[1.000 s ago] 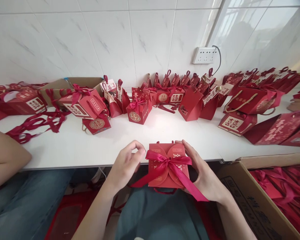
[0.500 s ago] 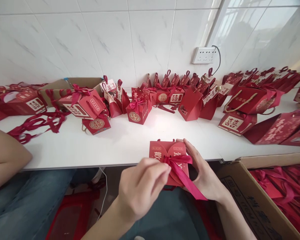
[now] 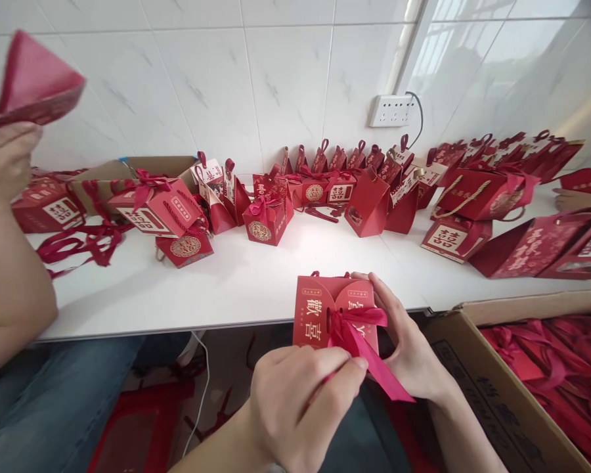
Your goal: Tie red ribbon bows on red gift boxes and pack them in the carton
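A small red gift box (image 3: 320,310) with gold characters on its petal flaps is held over the near edge of the white table (image 3: 256,276). My right hand (image 3: 404,341) grips the box's right side, fingers curled around it. A dark pink satin ribbon (image 3: 362,335) is tied around the box; one tail trails down to the right. My left hand (image 3: 300,401) is below the box, fingers pinched on a ribbon tail that runs up to the knot.
Many red gift boxes and bags (image 3: 364,197) line the tiled wall. An open cardboard carton (image 3: 477,381) with more ribboned boxes stands at the right. Another person's arm (image 3: 10,263) is at the left, their hand raising a red box (image 3: 34,82). A wall socket (image 3: 391,110) hangs above.
My left hand moved from beside the box to below it, took a ribbon tail and drew it down; the bow's left loop is gone. The person at left raised a red box.
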{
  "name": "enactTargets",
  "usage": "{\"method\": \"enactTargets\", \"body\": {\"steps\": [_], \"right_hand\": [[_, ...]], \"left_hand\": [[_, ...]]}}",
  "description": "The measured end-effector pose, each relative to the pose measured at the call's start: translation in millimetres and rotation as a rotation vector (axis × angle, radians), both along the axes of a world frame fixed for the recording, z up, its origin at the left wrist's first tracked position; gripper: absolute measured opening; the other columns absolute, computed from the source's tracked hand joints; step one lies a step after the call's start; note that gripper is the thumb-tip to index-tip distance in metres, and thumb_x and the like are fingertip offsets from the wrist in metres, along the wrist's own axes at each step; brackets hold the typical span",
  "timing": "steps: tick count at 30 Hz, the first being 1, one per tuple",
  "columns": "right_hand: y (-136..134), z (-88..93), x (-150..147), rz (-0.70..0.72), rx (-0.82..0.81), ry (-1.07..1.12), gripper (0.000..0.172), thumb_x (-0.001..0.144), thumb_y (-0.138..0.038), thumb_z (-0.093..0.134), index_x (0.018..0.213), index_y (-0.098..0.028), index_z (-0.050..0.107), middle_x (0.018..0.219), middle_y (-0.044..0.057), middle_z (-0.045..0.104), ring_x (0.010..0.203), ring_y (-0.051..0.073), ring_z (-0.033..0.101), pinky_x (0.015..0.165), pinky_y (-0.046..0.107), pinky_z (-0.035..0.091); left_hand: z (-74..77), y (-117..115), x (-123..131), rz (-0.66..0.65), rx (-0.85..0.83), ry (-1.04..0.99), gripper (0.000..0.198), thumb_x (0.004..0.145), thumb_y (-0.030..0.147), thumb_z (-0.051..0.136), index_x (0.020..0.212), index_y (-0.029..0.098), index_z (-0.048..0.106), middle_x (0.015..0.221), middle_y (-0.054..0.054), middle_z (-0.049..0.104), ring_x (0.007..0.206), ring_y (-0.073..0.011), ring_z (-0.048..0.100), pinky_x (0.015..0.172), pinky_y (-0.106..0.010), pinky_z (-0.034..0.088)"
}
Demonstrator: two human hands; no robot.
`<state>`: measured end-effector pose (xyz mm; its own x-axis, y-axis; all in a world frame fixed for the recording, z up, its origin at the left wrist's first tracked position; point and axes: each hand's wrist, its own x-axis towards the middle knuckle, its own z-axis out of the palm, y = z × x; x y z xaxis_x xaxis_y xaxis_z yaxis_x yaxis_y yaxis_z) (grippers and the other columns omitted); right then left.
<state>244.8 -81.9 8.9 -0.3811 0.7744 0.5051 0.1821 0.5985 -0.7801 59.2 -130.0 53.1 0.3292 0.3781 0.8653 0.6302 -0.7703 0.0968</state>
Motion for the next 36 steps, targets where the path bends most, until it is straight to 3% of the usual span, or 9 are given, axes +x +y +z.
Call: {"method": "enactTargets", "body": {"steps": [9,15,19,22,24,26,30,33,36], "right_hand": [[-1.8,-0.2,3.2,-0.039,0.033,0.007,0.097,0.070,-0.022,0.077,0.146,-0.033,0.018,0.148,0.007,0.032,0.135,0.028,0.033,0.108,0.042,0.038],[-2.1,0.8,15.9,-0.115,0.048,-0.021,0.100,0.068,-0.020,0.078,0.147,-0.031,0.017,0.149,0.009,0.030,0.135,0.027,0.032,0.109,0.041,0.036],[-5.5,-1.9,33.9,-0.236,0.026,-0.005,0.102,0.065,-0.016,0.079,0.147,-0.029,0.018,0.150,0.011,0.028,0.133,0.030,0.035,0.106,0.043,0.039],[-9.0,-6.9,50.0,-0.415,-0.059,0.203,0.107,0.058,-0.017,0.082,0.145,-0.033,0.021,0.146,0.010,0.035,0.127,0.030,0.045,0.100,0.045,0.044],[-11.0,-8.8,60.0,-0.510,-0.157,0.474,0.103,0.056,-0.023,0.083,0.142,-0.036,0.027,0.136,0.007,0.049,0.119,0.029,0.053,0.098,0.048,0.045],[-12.2,-7.1,67.8,-0.541,-0.297,0.796,0.086,0.058,-0.034,0.082,0.134,-0.034,0.042,0.122,0.005,0.061,0.112,0.029,0.058,0.098,0.051,0.043],[-12.6,7.5,75.1,-0.419,-0.545,1.229,0.051,0.068,-0.054,0.069,0.111,-0.028,0.063,0.112,0.005,0.067,0.108,0.028,0.059,0.100,0.055,0.040],[-12.7,18.9,76.2,-0.352,-0.599,1.297,0.039,0.073,-0.053,0.063,0.103,-0.027,0.066,0.111,0.004,0.068,0.103,0.024,0.062,0.096,0.049,0.046],[-17.3,23.1,76.7,-0.396,-0.635,1.305,0.035,0.074,-0.052,0.064,0.097,-0.026,0.067,0.107,0.004,0.069,0.100,0.022,0.064,0.093,0.044,0.049]], "left_hand": [[-3.2,4.8,-3.7,-0.022,-0.039,-0.068,0.019,0.077,0.007,0.064,0.095,0.013,0.062,0.076,-0.002,0.069,0.066,-0.0087,0.064,0.061,-0.017,0.052],[-15.6,48.0,-27.0,0.259,-0.235,-0.240,0.007,0.082,0.011,0.059,0.081,0.017,0.056,0.072,0.003,0.061,0.045,-0.0026,0.048,0.048,-0.016,0.042],[-42.1,85.4,-26.2,0.308,-0.520,-0.138,0.006,0.086,0.021,0.052,0.083,0.018,0.056,0.078,0.001,0.063,0.051,-0.0075,0.057,0.050,-0.020,0.045],[-66.7,109.3,-11.3,0.168,-0.578,-0.038,0.017,0.089,0.028,0.046,0.096,0.018,0.057,0.097,-0.007,0.065,0.085,-0.0178,0.066,0.071,-0.029,0.054],[-80.0,120.9,-1.6,0.079,-0.584,0.101,0.032,0.089,0.035,0.046,0.113,0.015,0.055,0.120,-0.013,0.059,0.117,-0.0251,0.054,0.092,-0.039,0.050],[-88.5,128.3,3.9,0.051,-0.649,0.279,0.050,0.087,0.044,0.047,0.126,0.013,0.048,0.138,-0.015,0.047,0.134,-0.0291,0.034,0.106,-0.047,0.038],[-94.7,133.6,3.0,0.077,-0.765,0.505,0.064,0.087,0.054,0.042,0.136,0.013,0.042,0.148,-0.013,0.032,0.138,-0.0287,0.026,0.113,-0.050,0.025],[-95.9,133.9,0.6,0.081,-0.761,0.510,0.064,0.087,0.055,0.040,0.137,0.016,0.042,0.148,-0.010,0.030,0.139,-0.0272,0.025,0.114,-0.049,0.023],[-97.4,134.1,0.8,0.087,-0.761,0.487,0.064,0.085,0.055,0.041,0.137,0.018,0.043,0.148,-0.009,0.032,0.138,-0.0273,0.027,0.114,-0.047,0.024]]}}
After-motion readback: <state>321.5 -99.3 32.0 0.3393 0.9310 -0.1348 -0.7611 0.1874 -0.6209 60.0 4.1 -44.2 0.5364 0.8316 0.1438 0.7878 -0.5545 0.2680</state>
